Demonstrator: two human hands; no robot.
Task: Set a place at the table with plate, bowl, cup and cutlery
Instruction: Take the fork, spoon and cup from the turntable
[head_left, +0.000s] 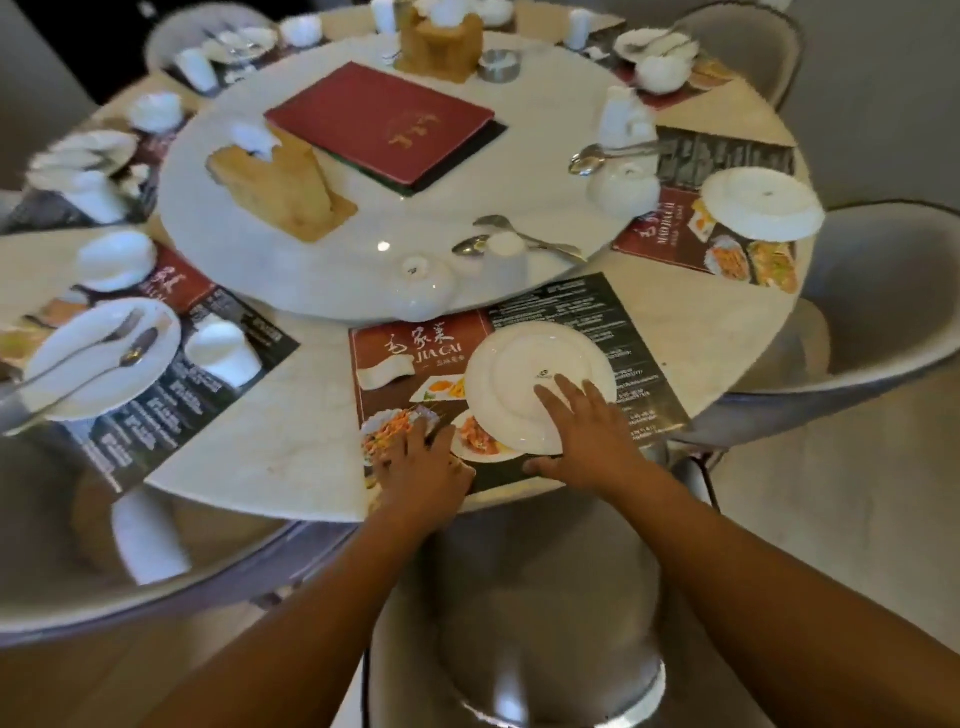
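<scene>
Here we are at the near edge of the round tabletop (270, 457), both hands down on the printed placemat (545, 301). The plate (530, 374) lies upside down on the mat, its base ring and maker's mark facing up, slightly right of the mat's middle. The right hand (587, 431) is laid over the plate's near rim, its fingers (558, 395) straight and spread flat on the underside, holding nothing. Its thumb reaches left along the mat just below the rim.

The left hand (421, 462) sits at the mat's near left part, just beside the plate's left rim. Its fingers are lowered onto the food pictures and a little spread. They're blurred, and I can't tell whether they touch the plate.

Beyond the mat's far edge, on the raised marble turntable (363, 228), the rest of the setting waits. The bowl (423, 283) is upside down right at the turntable's near edge, and the cup (506, 260) is upside down just to its right. The spoon (470, 244) and the fork (530, 236) lie behind the cup.

Further in, a red menu (382, 122) lies flat near the turntable's middle. A grey chair (545, 597) stands tucked below the near edge, between the two forearms.
</scene>
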